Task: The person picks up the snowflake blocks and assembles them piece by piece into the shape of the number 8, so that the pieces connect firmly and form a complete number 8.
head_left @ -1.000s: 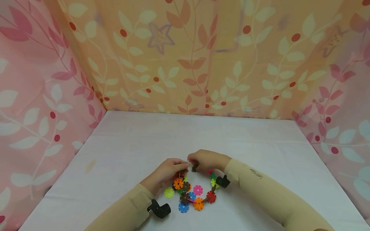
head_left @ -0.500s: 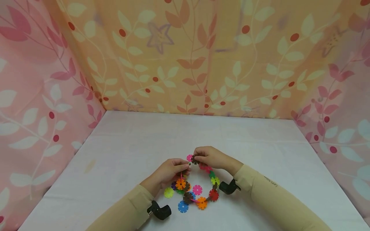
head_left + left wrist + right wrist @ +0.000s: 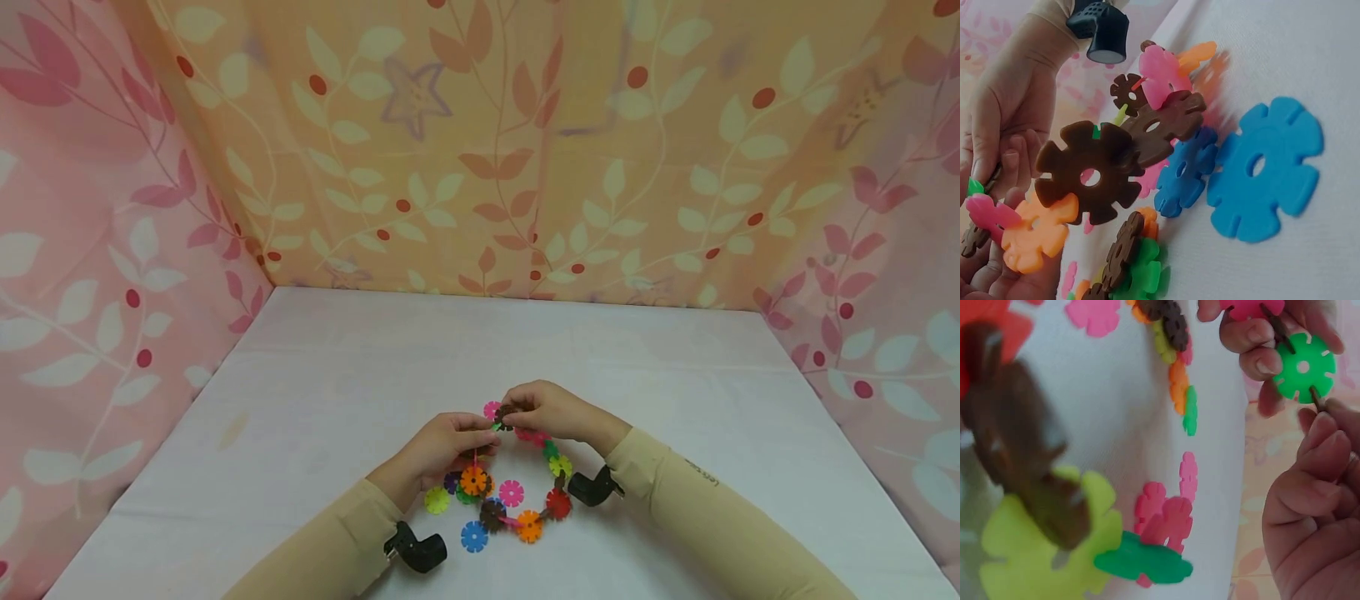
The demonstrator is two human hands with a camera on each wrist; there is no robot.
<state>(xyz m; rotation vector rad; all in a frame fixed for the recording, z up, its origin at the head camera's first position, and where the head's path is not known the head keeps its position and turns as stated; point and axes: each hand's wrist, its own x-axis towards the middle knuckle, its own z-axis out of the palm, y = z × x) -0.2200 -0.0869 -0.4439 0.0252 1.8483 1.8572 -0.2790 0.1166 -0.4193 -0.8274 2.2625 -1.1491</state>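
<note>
Slotted plastic flower discs are joined edge to edge into a curved, colourful chain. My left hand [image 3: 457,437] grips one end of it, with orange, pink and brown discs at the fingers. From those fingers sticks out a green disc [image 3: 1304,367]. Thumb and fingers of my right hand [image 3: 551,408] pinch a brown disc [image 3: 506,417], whose edge sits at a slot of the green one. In the left wrist view a dark brown disc [image 3: 1088,172] of the chain hangs close to the camera. The right side of the chain includes a red disc [image 3: 558,503] and an orange disc [image 3: 529,527].
On the white tabletop [image 3: 360,350] lie a blue disc [image 3: 474,537], a yellow-green disc [image 3: 437,500] and a pink disc [image 3: 512,493]. Another pink disc [image 3: 492,409] shows just beyond the fingers. Patterned curtains [image 3: 480,167] stand behind and at both sides.
My right hand has shifted right and away, bringing the brown disc up into view. The green disc in my left hand has come against it. The chain has shifted slightly right.
</note>
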